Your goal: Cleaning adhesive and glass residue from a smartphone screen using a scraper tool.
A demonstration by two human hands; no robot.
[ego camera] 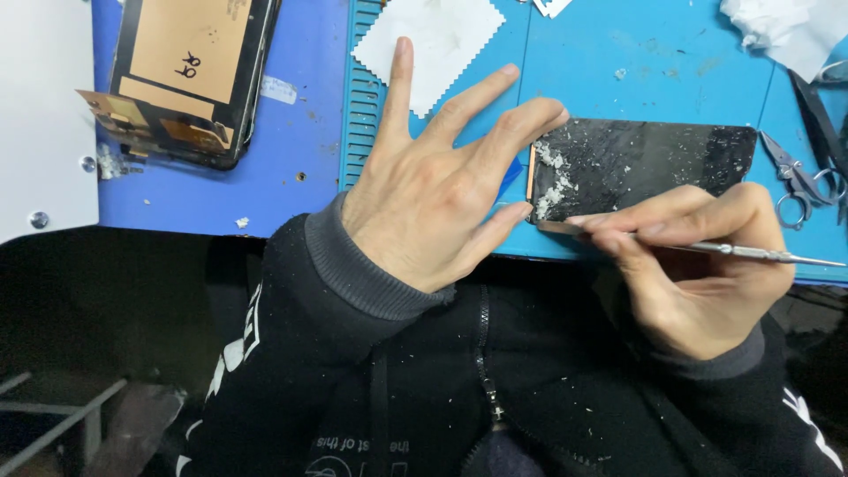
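A black phone screen panel (654, 163) lies on the blue work mat (618, 62), its surface covered in white crumbs and glue residue heaped at its left end. My left hand (433, 185) is spread flat, fingertips pressing the panel's left edge, with a blue plastic pick (511, 175) showing under the fingers. My right hand (698, 256) grips a thin metal scraper tool (751, 253) like a pen, its flat tip resting at the panel's lower left edge.
A disassembled phone frame (181, 75) with tan backing sits at the upper left on the blue table. A white wipe (437, 40) lies above my left hand. Small scissors (799, 181) and crumpled tissue (786, 31) are at the right.
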